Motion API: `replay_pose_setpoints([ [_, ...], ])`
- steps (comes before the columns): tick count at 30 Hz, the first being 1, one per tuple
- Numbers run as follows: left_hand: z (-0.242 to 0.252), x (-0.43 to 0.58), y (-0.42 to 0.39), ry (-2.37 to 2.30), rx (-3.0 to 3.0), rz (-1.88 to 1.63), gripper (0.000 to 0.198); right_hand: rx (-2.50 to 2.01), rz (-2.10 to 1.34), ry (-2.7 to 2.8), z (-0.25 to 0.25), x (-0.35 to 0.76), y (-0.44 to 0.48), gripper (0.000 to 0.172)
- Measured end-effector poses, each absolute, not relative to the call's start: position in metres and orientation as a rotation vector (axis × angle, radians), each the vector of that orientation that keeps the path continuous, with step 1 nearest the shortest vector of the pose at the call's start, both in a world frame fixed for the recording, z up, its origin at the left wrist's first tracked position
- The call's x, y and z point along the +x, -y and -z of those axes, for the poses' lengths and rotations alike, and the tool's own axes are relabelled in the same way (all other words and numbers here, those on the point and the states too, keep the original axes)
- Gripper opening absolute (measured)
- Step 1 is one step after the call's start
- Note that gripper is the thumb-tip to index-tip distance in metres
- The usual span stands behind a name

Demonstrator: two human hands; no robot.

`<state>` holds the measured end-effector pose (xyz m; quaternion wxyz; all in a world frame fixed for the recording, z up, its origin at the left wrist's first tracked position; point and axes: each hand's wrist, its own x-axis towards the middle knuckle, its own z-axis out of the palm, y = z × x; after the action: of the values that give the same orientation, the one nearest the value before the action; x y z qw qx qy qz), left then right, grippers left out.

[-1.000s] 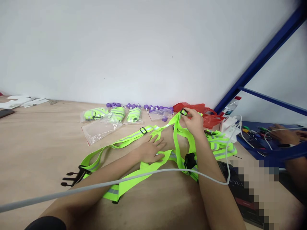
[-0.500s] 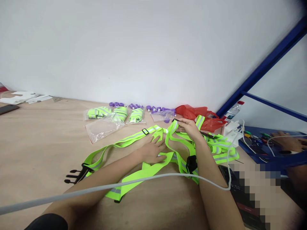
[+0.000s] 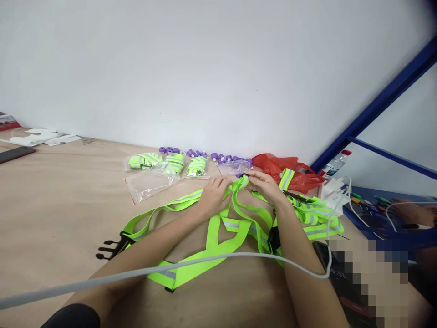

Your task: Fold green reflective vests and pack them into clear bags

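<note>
A neon-yellow reflective vest of elastic straps (image 3: pixel 194 262) with grey stripes lies spread before me. My right hand (image 3: pixel 265 187) pinches one strap at its far end, beside a small black slider. Just left of it, my left hand (image 3: pixel 215 196) has its fingers closed round the same stretch of strap, and its fingertips are partly hidden. At the left end of the vest a black side-release buckle (image 3: pixel 114 247) lies by my left forearm. Another black buckle part (image 3: pixel 274 239) rests against my right forearm.
Behind the vest are bagged reflective straps (image 3: pixel 175 163), purple pieces (image 3: pixel 196 153) and a red plastic bag (image 3: pixel 273 166). More straps (image 3: pixel 317 216) lie right, near a phone (image 3: pixel 341 278). A white cable (image 3: pixel 246 255) crosses in front. Another person's hand (image 3: pixel 409 212) shows far right.
My left hand has lifted from lying flat on the straps and moved farther away, up to the strap end, closing on it. My right hand keeps its pinch by the slider.
</note>
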<state>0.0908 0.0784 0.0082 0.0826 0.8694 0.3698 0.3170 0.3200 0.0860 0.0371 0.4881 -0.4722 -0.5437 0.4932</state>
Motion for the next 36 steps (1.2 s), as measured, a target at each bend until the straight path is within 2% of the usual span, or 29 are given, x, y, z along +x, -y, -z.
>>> replay_pose_setpoints([
  [4, -0.016, 0.090, -0.086, -1.184, 2.593, -1.000, 0.041, -1.028, -1.326, 1.359, -0.039, 0.303, -0.086, 0.034],
  [9, -0.015, 0.086, -0.095, -1.200, 2.607, -0.884, 0.014, -1.165, -1.293, 1.440, -0.039, 0.286, -0.086, 0.029],
  [13, -0.020, 0.080, -0.098, -1.284, 2.577, -0.805, 0.018, -1.275, -1.242, 1.468, -0.041, 0.277, -0.084, 0.027],
  [15, -0.023, 0.078, -0.099, -1.332, 2.552, -0.787, 0.021, -1.330, -1.194, 1.494, -0.043, 0.271, -0.081, 0.037],
  [19, -0.028, 0.076, -0.101, -1.386, 2.512, -0.788, 0.022, -1.458, -0.960, 1.787, -0.049, 0.260, -0.072, 0.081],
  [21, -0.028, 0.075, -0.102, -1.387, 2.500, -0.804, 0.022, -1.543, -0.783, 1.941, -0.051, 0.256, -0.069, 0.086],
  [23, -0.028, 0.074, -0.103, -1.374, 2.488, -0.824, 0.023, -1.624, -0.590, 2.021, -0.052, 0.255, -0.069, 0.080],
  [25, -0.027, 0.074, -0.103, -1.352, 2.478, -0.846, 0.022, -1.657, -0.434, 2.056, -0.052, 0.256, -0.070, 0.067],
  [27, -0.028, 0.074, -0.103, -1.321, 2.473, -0.866, 0.023, -1.648, -0.369, 2.074, -0.053, 0.258, -0.073, 0.052],
  [29, -0.028, 0.074, -0.103, -1.280, 2.475, -0.884, 0.024, -1.636, -0.358, 2.077, -0.053, 0.261, -0.074, 0.044],
  [34, -0.028, 0.074, -0.103, -1.200, 2.485, -0.907, 0.027, -1.561, -0.376, 2.092, -0.051, 0.259, -0.073, 0.058],
  [36, -0.028, 0.074, -0.103, -1.183, 2.491, -0.910, 0.028, -1.521, -0.352, 2.106, -0.049, 0.257, -0.073, 0.054],
])
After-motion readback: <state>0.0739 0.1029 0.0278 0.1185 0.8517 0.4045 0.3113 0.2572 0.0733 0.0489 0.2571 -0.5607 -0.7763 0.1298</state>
